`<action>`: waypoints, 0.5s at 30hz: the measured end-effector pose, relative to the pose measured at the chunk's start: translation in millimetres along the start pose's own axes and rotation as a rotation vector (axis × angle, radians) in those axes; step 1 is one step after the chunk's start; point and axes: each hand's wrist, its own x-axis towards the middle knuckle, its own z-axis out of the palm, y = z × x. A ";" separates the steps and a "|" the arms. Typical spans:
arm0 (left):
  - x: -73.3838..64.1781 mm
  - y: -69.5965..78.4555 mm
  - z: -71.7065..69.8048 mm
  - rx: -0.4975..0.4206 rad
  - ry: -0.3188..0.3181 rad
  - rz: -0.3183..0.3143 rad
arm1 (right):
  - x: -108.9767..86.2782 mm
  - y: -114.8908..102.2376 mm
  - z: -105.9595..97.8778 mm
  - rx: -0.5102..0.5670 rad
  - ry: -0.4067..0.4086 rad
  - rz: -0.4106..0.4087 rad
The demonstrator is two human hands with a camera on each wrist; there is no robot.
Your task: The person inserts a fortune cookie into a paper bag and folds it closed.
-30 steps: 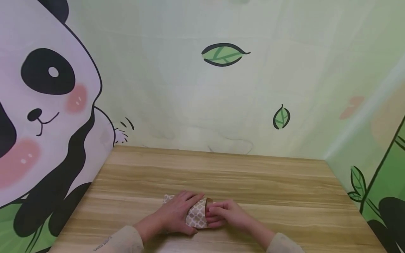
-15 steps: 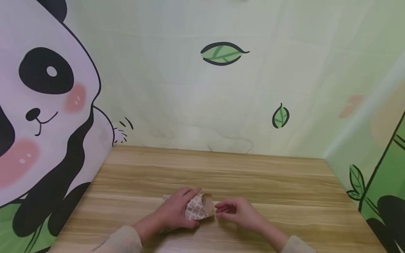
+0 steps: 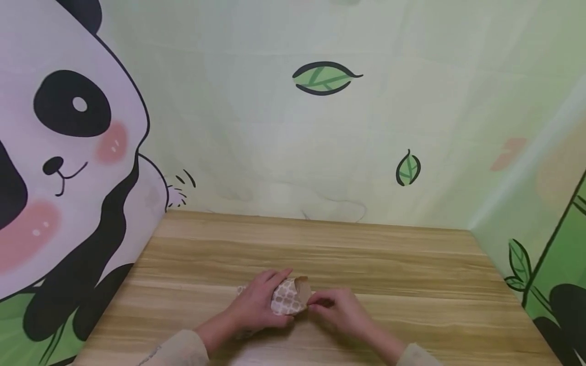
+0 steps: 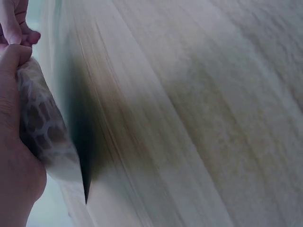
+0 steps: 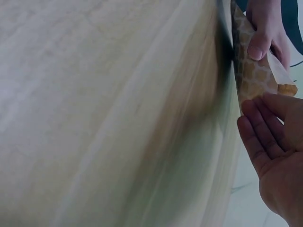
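Note:
A small paper bag (image 3: 287, 299), brown with a white lattice pattern, lies on its side just above the wooden table. Its mouth faces right and gapes, showing the plain brown inside. My left hand (image 3: 256, 304) grips the bag from above, with the thumb on the near side and the fingers over the far side. At the near corner of the mouth, my right hand (image 3: 341, 309) pinches the paper edge between thumb and forefinger. In the right wrist view the other fingers (image 5: 258, 135) of that hand reach along the bag (image 5: 251, 75). Whether anything is inside cannot be seen.
The wooden table (image 3: 389, 264) stretches out around the hands. Behind it hangs a pale green backdrop (image 3: 229, 127) printed with a panda (image 3: 123, 218) on the left and leaves.
My right fingers came out of the bag's mouth, drew off to the right, then returned to pinch its edge. The mouth has opened wider and the bag has tilted up slightly.

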 end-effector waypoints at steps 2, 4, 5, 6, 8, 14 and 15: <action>1.2 1.9 -1.7 -0.031 0.002 -0.022 | 1.9 -1.9 -4.7 -0.010 0.030 -0.014; 2.7 4.0 -4.3 -0.079 0.013 -0.043 | 4.8 -4.2 -11.5 -0.035 0.062 -0.062; 3.6 5.0 -5.8 -0.103 0.023 -0.051 | 6.5 -5.4 -15.3 -0.047 0.075 -0.101; 4.6 6.3 -7.6 -0.128 0.035 -0.057 | 8.4 -6.5 -19.2 -0.072 0.091 -0.147; 7.1 8.8 -11.1 -0.180 0.063 -0.061 | 12.5 -9.5 -27.0 -0.119 0.120 -0.250; 13.8 20.1 -23.8 -0.370 0.152 -0.054 | 21.8 -24.2 -50.6 -0.316 0.208 -0.521; 15.0 21.5 -25.8 -0.406 0.171 -0.044 | 22.5 -27.0 -54.7 -0.349 0.219 -0.551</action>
